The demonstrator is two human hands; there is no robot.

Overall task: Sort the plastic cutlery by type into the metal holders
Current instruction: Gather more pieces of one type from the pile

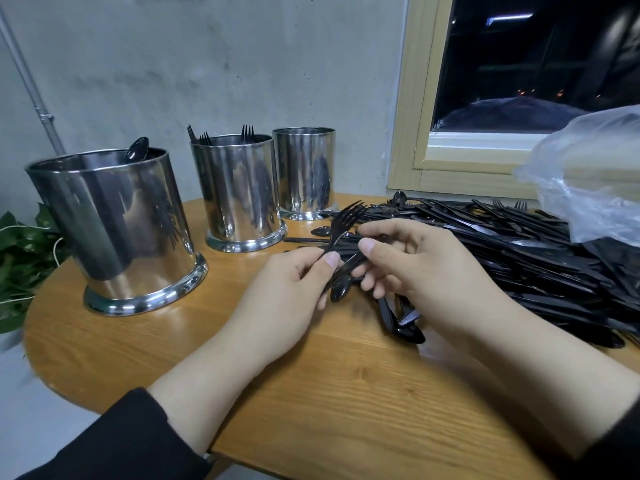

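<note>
Three metal holders stand on the round wooden table (311, 393). The left holder (114, 230) has a spoon in it, the middle holder (239, 192) has several forks, and nothing shows above the rim of the right holder (304, 171). A big pile of black plastic cutlery (502, 244) lies at the right. My left hand (291, 289) pinches a black fork (346, 220) by its handle, tines up. My right hand (415, 268) grips several black pieces, with a spoon bowl (341, 291) sticking out on the left and spoons (405, 323) hanging below the palm.
A clear plastic bag (588, 181) lies on the pile at the far right. Behind it a window (519, 81) is set in the wall. A green plant (24, 258) sits beside the table's left edge. A grey pipe (31, 84) runs up the wall.
</note>
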